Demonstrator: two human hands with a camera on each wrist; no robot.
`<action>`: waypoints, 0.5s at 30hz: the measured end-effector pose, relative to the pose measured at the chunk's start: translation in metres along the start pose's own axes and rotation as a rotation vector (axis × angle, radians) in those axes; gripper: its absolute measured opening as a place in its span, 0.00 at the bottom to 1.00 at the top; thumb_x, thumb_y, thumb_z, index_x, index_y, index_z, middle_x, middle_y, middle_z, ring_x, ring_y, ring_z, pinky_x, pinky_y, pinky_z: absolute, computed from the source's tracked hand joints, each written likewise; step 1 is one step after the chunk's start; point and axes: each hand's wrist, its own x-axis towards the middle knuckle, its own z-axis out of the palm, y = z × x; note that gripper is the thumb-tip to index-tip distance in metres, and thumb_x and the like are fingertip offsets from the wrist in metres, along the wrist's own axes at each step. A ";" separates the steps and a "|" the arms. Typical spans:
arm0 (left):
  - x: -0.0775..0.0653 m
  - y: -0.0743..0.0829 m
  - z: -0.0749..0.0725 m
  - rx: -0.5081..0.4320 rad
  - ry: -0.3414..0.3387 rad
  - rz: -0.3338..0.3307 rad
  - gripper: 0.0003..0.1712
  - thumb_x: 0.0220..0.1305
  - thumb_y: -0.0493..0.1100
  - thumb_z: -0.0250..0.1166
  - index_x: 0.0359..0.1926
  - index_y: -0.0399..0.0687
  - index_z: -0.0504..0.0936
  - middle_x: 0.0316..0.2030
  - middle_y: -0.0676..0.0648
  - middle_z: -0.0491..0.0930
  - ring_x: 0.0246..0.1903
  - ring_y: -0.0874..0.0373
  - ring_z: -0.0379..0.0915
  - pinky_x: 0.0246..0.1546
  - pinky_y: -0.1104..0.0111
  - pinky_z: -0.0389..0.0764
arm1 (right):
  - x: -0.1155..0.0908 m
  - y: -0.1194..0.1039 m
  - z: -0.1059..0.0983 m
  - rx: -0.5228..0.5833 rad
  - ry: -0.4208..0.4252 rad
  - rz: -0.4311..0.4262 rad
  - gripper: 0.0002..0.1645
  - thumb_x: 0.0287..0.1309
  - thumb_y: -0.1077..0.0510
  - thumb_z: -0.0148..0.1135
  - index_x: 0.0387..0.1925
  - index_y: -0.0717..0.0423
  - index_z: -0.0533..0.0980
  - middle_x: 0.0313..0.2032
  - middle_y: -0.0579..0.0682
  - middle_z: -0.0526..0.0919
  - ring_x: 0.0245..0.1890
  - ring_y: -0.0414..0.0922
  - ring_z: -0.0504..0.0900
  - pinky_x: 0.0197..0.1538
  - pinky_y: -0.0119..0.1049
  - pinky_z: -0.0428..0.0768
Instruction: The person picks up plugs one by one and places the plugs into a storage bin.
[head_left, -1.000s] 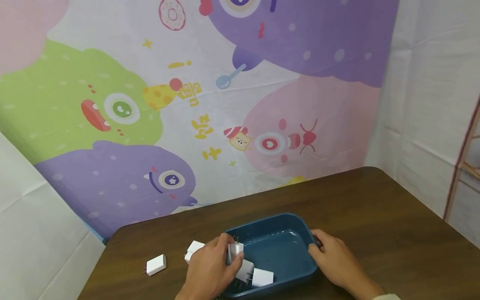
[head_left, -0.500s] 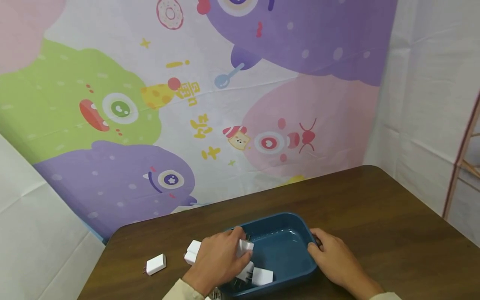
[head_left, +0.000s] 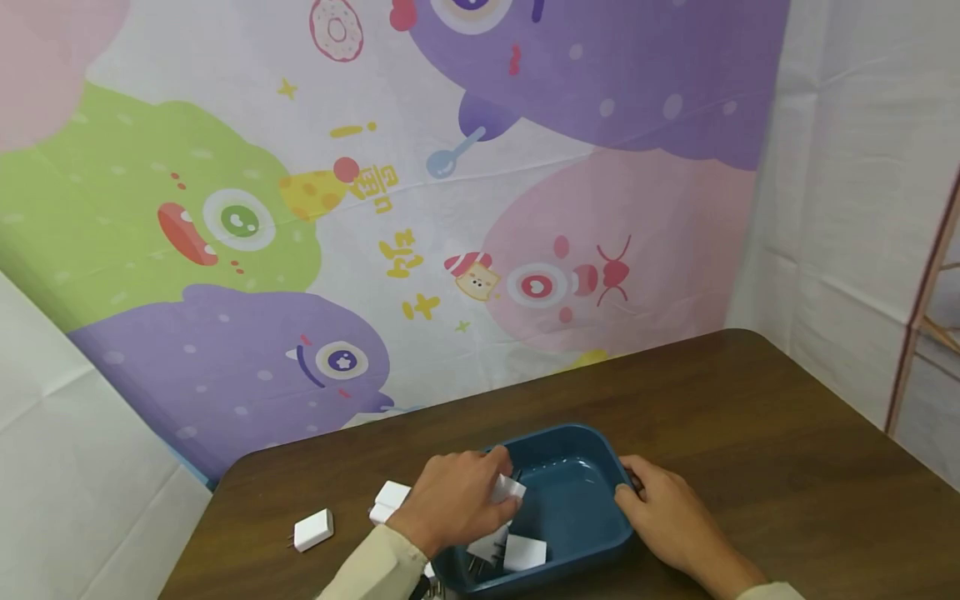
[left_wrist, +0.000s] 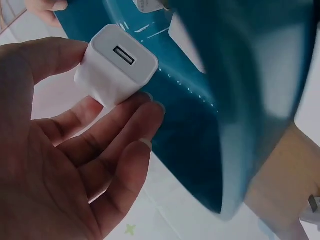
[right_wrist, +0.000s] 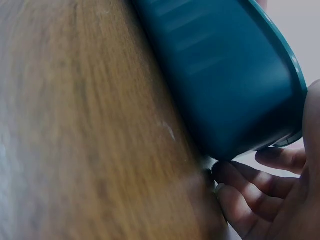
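The left wrist view shows a face of the held charger (left_wrist: 117, 70) that the head view mostly hides: a flat end with one narrow dark slot. It also shows the grip, with the thumb on one side of the charger, fingertips on the other, and the remaining fingers loosely bent. From above, the back of the left hand (head_left: 461, 500) covers part of it, but dark prongs show at its far end. The right wrist view gives the smooth outer wall of the blue bin (right_wrist: 225, 75) and bent fingers at its end; the head view shows the right hand (head_left: 667, 512) holding that end, thumb at the rim.

The held charger is a small white block with rounded edges, glossy, and it is above the inside of the bin. Two more chargers (head_left: 525, 553) lie inside at the near left corner, prongs visible between them.

The bin sits on a dark brown wooden table (head_left: 712, 417). A loose charger (head_left: 312, 530) lies well to the left, with a white pair (head_left: 390, 502) nearer the bin, partly behind the left hand. Behind hangs a cloth (head_left: 450, 217) printed with green, purple and pink cartoon monsters; white sheets (head_left: 847, 233) flank it.
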 end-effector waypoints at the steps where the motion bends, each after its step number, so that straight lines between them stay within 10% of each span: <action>1: 0.002 0.000 0.000 -0.015 -0.019 -0.007 0.18 0.61 0.60 0.66 0.44 0.54 0.81 0.21 0.61 0.75 0.20 0.67 0.70 0.20 0.69 0.71 | 0.000 0.000 0.000 -0.005 0.001 -0.001 0.21 0.66 0.55 0.57 0.58 0.56 0.77 0.40 0.44 0.82 0.36 0.40 0.76 0.43 0.43 0.76; 15: 0.018 0.002 0.002 -0.044 -0.167 -0.073 0.19 0.61 0.60 0.66 0.45 0.54 0.81 0.22 0.60 0.76 0.19 0.67 0.68 0.21 0.69 0.72 | -0.001 0.001 -0.001 0.009 0.004 -0.007 0.20 0.65 0.56 0.57 0.58 0.55 0.77 0.37 0.43 0.80 0.35 0.40 0.76 0.41 0.41 0.75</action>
